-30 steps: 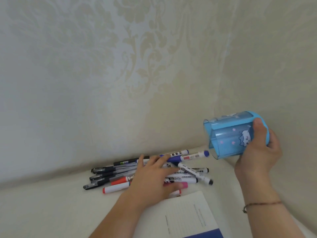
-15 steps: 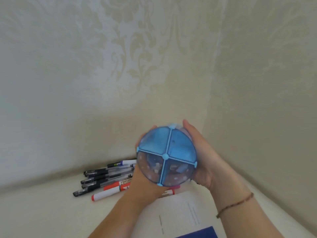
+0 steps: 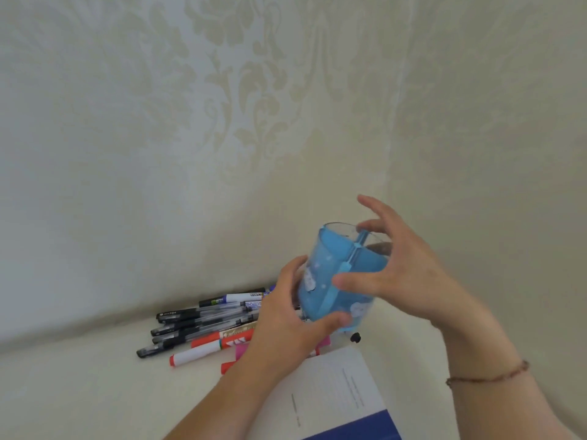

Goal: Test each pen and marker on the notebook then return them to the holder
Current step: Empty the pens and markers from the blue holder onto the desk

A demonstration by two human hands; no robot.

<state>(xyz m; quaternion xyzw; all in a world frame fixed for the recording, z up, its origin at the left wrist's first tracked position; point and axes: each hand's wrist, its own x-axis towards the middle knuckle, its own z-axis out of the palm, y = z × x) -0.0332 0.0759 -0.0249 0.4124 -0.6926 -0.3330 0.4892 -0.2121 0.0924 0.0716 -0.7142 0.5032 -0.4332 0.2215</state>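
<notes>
Pile of black gel pens and white red-capped markers lies on the white bench, near its back edge by the wall. Left hand grips the blue translucent plastic round holder, fingers curled round its lower side, tilted above the pile. Right hand touches its far side, fingers spread. White-paged notebook with a blue cover at front edge.

holder is bright blue with little white cartoon patches and dots; pens are black and clear; markers white with red-orange caps; notebook white, dark blue edge; wallpaper cream damask
</notes>
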